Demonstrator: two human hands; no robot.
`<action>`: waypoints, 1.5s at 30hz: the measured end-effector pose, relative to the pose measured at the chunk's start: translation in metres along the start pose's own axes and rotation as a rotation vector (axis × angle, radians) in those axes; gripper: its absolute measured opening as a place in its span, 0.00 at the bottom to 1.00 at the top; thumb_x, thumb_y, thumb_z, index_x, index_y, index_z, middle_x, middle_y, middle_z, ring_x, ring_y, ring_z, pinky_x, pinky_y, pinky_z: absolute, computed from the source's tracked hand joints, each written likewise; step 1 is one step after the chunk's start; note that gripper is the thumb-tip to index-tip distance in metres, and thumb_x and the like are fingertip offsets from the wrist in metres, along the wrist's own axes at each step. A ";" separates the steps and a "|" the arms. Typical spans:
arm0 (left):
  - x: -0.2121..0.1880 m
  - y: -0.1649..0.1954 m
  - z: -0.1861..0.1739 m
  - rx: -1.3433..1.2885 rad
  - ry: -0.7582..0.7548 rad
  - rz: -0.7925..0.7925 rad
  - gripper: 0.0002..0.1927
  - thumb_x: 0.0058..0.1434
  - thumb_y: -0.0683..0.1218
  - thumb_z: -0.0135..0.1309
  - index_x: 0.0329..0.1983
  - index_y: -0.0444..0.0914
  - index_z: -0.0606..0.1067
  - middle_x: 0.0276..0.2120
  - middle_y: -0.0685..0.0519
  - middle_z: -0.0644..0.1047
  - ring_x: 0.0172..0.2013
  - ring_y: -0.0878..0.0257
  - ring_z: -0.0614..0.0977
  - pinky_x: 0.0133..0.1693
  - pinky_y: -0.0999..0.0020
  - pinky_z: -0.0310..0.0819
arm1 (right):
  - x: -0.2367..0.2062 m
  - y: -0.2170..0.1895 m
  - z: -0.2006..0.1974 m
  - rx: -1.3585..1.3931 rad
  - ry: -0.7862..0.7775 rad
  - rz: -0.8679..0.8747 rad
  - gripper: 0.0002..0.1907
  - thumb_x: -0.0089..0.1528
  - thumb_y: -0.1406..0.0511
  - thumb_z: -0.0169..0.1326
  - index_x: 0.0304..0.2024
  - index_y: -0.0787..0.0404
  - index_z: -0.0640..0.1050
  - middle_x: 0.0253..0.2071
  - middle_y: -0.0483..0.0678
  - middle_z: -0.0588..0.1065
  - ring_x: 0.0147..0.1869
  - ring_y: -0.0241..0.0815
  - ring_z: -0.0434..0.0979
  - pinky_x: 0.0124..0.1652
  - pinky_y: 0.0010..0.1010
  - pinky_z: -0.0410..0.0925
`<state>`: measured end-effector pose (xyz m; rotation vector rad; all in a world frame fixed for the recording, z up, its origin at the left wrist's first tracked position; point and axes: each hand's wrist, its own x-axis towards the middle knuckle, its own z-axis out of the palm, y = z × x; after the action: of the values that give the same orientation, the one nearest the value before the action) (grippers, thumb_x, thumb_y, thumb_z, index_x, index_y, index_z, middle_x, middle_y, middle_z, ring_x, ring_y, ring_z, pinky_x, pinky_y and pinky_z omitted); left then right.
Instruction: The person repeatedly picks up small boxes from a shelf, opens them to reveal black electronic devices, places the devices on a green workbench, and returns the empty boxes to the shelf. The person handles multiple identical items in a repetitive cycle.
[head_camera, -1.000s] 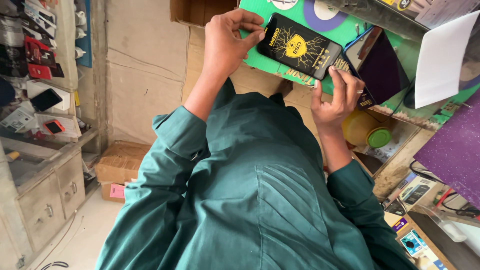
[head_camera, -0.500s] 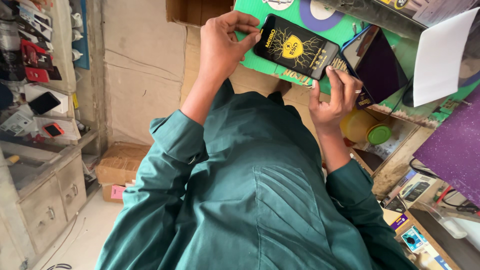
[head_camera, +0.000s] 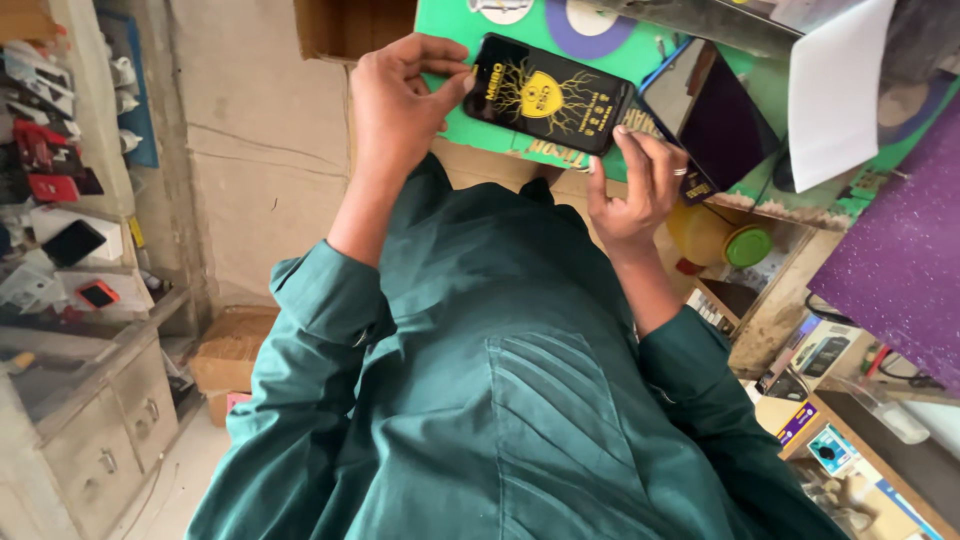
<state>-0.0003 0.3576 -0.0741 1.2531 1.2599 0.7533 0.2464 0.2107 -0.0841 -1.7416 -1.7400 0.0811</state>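
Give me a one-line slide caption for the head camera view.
Both hands, left hand and right hand, hold a black packet with a yellow tree design over a green mat.

Both hands hold a black package (head_camera: 550, 93) with a yellow tree design above a green mat (head_camera: 450, 30). The left hand (head_camera: 400, 105) pinches its left end with thumb and fingers; the right hand (head_camera: 630, 190) grips its lower right corner. A dark phone (head_camera: 715, 125) lies just beside it. Green sleeves (head_camera: 320, 300) fill the foreground. A shelf (head_camera: 60, 240) of small goods stands at left.
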 end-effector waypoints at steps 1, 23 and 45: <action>0.000 0.000 0.000 -0.013 -0.003 -0.010 0.10 0.59 0.35 0.65 0.43 0.31 0.81 0.36 0.52 0.86 0.20 0.79 0.74 0.22 0.80 0.69 | 0.000 0.001 0.000 -0.001 0.000 0.002 0.19 0.63 0.69 0.65 0.55 0.66 0.78 0.52 0.54 0.74 0.54 0.56 0.73 0.55 0.45 0.69; 0.001 0.001 -0.003 0.000 -0.016 -0.044 0.10 0.61 0.35 0.65 0.45 0.30 0.80 0.36 0.52 0.85 0.21 0.80 0.73 0.23 0.81 0.68 | -0.001 0.005 0.002 0.031 -0.020 0.002 0.20 0.64 0.68 0.66 0.56 0.65 0.78 0.53 0.51 0.74 0.55 0.53 0.73 0.57 0.43 0.67; 0.010 -0.008 -0.003 0.001 -0.023 -0.041 0.11 0.60 0.34 0.65 0.45 0.28 0.79 0.37 0.50 0.85 0.22 0.78 0.75 0.23 0.80 0.70 | -0.004 0.011 0.010 0.085 -0.006 0.070 0.26 0.64 0.68 0.68 0.61 0.67 0.73 0.55 0.52 0.74 0.57 0.55 0.73 0.58 0.44 0.67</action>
<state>-0.0028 0.3663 -0.0841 1.2303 1.2632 0.7069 0.2501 0.2121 -0.0987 -1.7413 -1.6558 0.1882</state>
